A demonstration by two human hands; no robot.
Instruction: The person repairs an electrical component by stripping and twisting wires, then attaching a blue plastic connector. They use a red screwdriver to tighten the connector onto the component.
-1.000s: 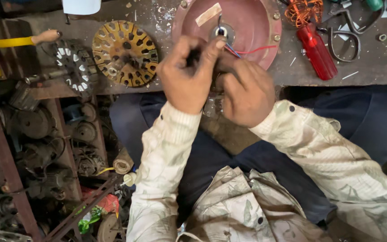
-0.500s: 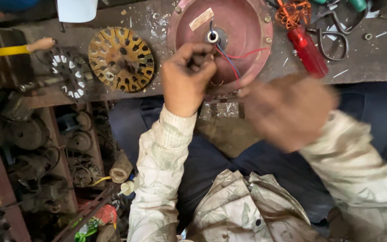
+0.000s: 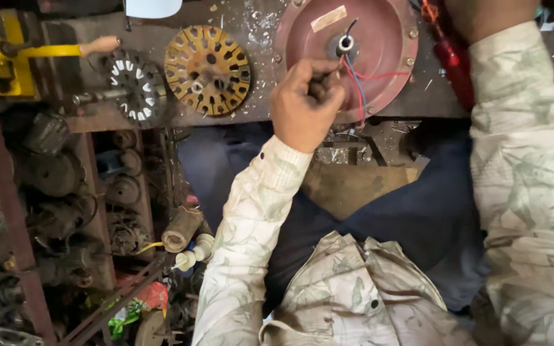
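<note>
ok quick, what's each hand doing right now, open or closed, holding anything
Left hand: closed, pinching the wires that come out of the maroon motor cover.
Right hand: mostly out of frame at the top edge; cannot be told.

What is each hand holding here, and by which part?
The left hand pinches the wires from the red motor cover near their free ends. The right hand is mostly out of frame; its hold cannot be told.

Curling the left hand [image 3: 304,106] into a closed grip, forearm bent; stretching the right arm [image 3: 520,128] forward, its hand mostly out of view.
</note>
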